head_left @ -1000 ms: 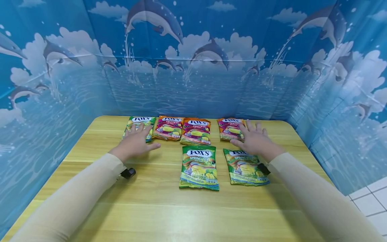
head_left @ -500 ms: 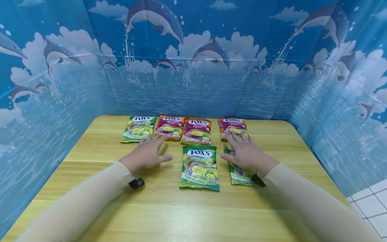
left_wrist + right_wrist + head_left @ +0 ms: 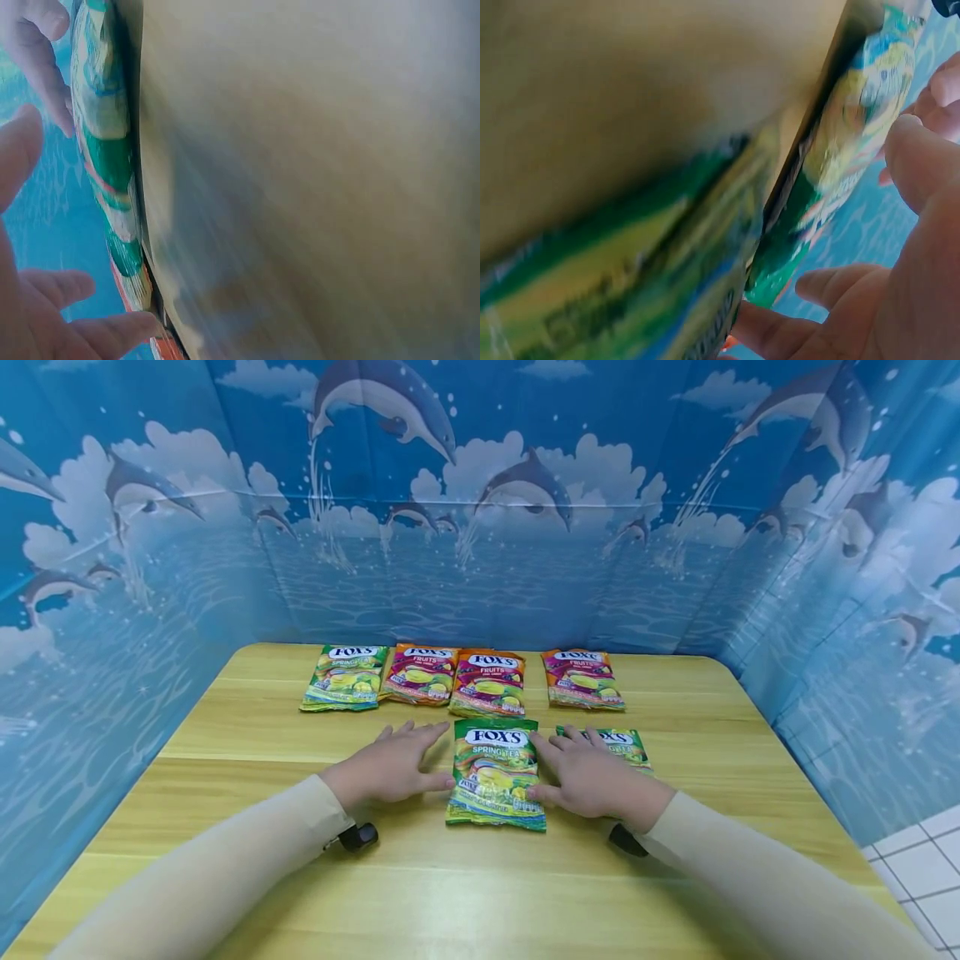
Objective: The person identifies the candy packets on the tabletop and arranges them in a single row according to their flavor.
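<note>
A green FOX'S Spring Tea candy bag (image 3: 495,777) lies face up on the wooden table, between my two hands. My left hand (image 3: 390,766) is just off its left edge, fingers spread and thumb toward the bag. From the other side, my right hand (image 3: 596,779) reaches its fingertips and thumb to the bag's right edge; whether they touch it I cannot tell. Below the right hand, a second green candy bag (image 3: 630,745) is largely covered. In the right wrist view, this second bag (image 3: 652,292) shows close up beside the central bag (image 3: 847,142). Neither hand holds anything.
Along the table's (image 3: 450,902) back edge lie another green candy bag (image 3: 345,678), two adjoining orange-and-purple FOX'S Fruits bags (image 3: 420,675) and a separate Fruits bag (image 3: 582,681). A dolphin-print curtain (image 3: 480,577) surrounds the back and sides.
Both hands have drawn back from the rear row and moved inward, to either side of the central green bag. The back-row bags are now uncovered, and the bags have stayed put.
</note>
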Action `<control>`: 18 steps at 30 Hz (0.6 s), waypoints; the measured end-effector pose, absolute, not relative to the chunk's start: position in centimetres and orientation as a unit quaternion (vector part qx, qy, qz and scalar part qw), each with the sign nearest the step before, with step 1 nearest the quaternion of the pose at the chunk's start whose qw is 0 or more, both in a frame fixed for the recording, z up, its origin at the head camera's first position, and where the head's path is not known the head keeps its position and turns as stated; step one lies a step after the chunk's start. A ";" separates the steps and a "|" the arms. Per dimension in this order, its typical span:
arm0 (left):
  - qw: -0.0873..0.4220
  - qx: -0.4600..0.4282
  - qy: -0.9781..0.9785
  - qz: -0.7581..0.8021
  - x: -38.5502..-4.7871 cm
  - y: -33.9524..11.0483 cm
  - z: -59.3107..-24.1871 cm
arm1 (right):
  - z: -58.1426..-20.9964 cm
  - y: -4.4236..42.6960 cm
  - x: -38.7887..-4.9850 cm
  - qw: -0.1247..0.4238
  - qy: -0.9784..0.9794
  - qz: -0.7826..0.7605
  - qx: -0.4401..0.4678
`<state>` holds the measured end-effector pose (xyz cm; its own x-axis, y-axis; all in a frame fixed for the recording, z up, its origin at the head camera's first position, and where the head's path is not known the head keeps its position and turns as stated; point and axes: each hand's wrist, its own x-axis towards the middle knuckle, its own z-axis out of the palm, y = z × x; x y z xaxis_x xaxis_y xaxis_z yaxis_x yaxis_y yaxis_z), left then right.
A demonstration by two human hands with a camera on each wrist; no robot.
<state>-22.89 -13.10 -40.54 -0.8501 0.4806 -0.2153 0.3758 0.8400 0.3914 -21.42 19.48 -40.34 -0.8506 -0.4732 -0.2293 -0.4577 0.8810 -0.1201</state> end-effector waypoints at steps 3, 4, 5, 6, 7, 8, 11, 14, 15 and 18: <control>0.163 0.228 0.945 0.171 -22.6 -12.7 -40.5 | -40.5 19.1 -21.1 0.135 0.961 -0.034 -0.238; 0.165 0.229 0.943 0.173 -22.5 -12.6 -40.5 | -40.5 19.0 -21.1 0.136 0.961 -0.035 -0.238; 0.168 0.229 0.942 0.175 -22.5 -12.6 -40.5 | -40.5 18.9 -21.0 0.138 0.961 -0.037 -0.238; 0.171 0.231 0.942 0.176 -22.5 -12.5 -40.6 | -40.5 18.9 -21.0 0.140 0.960 -0.040 -0.238; 0.172 0.232 0.941 0.176 -22.5 -12.5 -40.7 | -40.5 18.8 -20.9 0.142 0.960 -0.043 -0.238; 0.173 0.236 0.940 0.174 -22.5 -12.4 -40.8 | -40.5 18.7 -20.9 0.144 0.960 -0.046 -0.237; 0.177 0.245 0.937 0.173 -22.5 -12.3 -41.2 | -40.5 18.5 -20.7 0.146 0.957 -0.057 -0.243; 0.179 0.254 0.934 0.176 -22.4 -12.2 -41.6 | -40.6 18.3 -20.6 0.150 0.955 -0.066 -0.247; 0.180 0.254 0.934 0.177 -22.4 -12.1 -41.6 | -40.6 18.3 -20.5 0.151 0.954 -0.068 -0.248; 0.183 0.257 0.932 0.178 -22.4 -11.9 -41.6 | -40.6 18.2 -20.5 0.155 0.954 -0.071 -0.245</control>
<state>-22.36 -11.87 -41.64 -0.8009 0.5440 -0.2502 0.4137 0.8048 0.4256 -20.48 18.21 -40.64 -0.8317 -0.4902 -0.2606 -0.4460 0.8695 -0.2123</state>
